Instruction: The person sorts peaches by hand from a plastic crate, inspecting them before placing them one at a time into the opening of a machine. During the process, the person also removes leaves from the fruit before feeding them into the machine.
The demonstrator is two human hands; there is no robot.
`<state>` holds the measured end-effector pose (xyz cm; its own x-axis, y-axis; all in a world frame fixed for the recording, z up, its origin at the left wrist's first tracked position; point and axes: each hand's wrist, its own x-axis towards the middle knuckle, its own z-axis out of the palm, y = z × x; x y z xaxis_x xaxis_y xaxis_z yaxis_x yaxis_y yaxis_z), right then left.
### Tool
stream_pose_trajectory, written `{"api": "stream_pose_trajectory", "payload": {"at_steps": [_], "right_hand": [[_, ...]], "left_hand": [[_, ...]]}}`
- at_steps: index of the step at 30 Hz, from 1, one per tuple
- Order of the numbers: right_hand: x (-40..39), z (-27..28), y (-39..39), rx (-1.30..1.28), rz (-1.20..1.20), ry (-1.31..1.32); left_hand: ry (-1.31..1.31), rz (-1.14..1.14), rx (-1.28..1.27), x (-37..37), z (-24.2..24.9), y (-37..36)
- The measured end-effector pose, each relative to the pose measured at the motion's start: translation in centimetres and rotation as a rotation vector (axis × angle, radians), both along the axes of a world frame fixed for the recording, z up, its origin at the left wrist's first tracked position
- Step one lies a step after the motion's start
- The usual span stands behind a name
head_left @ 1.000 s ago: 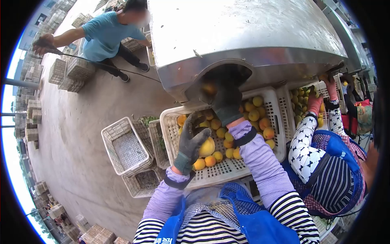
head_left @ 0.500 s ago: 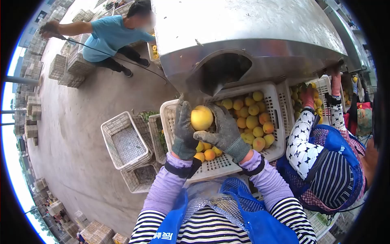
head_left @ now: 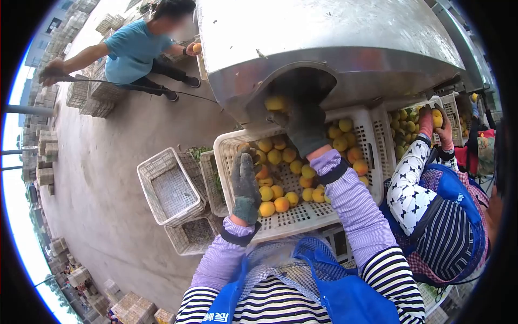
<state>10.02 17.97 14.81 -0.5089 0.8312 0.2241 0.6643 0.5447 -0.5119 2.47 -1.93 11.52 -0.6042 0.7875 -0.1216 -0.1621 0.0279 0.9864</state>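
My right hand (head_left: 306, 127), in a dark grey glove, reaches into the dark opening (head_left: 302, 81) of the metal machine. A yellow peach (head_left: 275, 102) is held at its fingertips, just inside the opening. Below lies a white plastic crate (head_left: 302, 218) with many yellow-orange peaches (head_left: 281, 204). My left hand (head_left: 246, 181), gloved and dirty, hovers over the crate's left side with its fingers stretched out and nothing in them. Some peaches sit close beside those fingers.
The metal housing (head_left: 334, 32) overhangs the crate. Stacked white crates (head_left: 168, 186) stand on the floor to the left. A co-worker (head_left: 431, 216) at right holds a peach over another crate. A person in a blue shirt (head_left: 129, 51) stands at upper left, holding a cord or thin rod.
My right hand moved up and forward from the crate into the opening with a peach. My left hand came away from the peach both hands were around. The co-worker at right now lifts a peach.
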Motion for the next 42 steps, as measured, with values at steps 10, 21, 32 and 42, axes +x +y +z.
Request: {"api": "stream_pose_trajectory", "payload": {"at_steps": [10,21,32,42], "right_hand": [[4.4,-1.5,-1.8,0.057,0.05,0.289],[3.5,-29.7,-4.2,-0.583,-0.05,-0.278],[4.4,-22.0,-6.7,-0.579,0.066,-0.241],[8.9,0.8,-11.2,-0.34,0.227,0.201]], "left_hand": [[0.381,-0.21,-0.863,-0.2,-14.7,3.9],[1.357,-0.425,-0.84,3.9,-30.6,6.6],[0.875,-0.352,-0.918,1.3,-23.4,5.6],[-1.011,-0.205,0.043,0.4,0.1,-3.1]]}}
